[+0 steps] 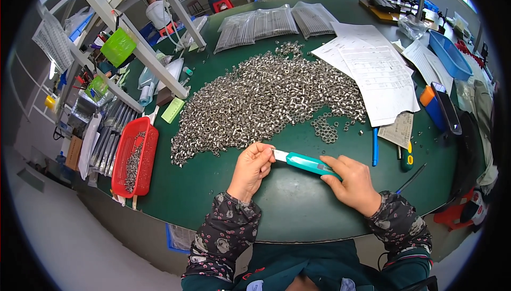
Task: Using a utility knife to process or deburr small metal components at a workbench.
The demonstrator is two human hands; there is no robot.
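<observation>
My right hand [355,183] is closed round the teal handle of a utility knife [311,164], whose pale blade points left. At the blade's tip, the thumb and forefinger of my left hand [251,167] are pinched together. Whatever they hold there is too small and too covered to name. Just beyond both hands, a wide heap of small shiny metal rings [255,99] spreads over the green table [298,206]. A smaller loose cluster of rings [324,129] lies at the heap's near right edge.
To the left stands a red plastic basket [149,155] with small metal parts inside. Bagged metal rods [271,23] lie behind the heap. On the right are paper sheets [380,78], a blue pen [375,147], a yellow-and-green handled tool [407,158], a phone [447,109] and a blue tray [450,55].
</observation>
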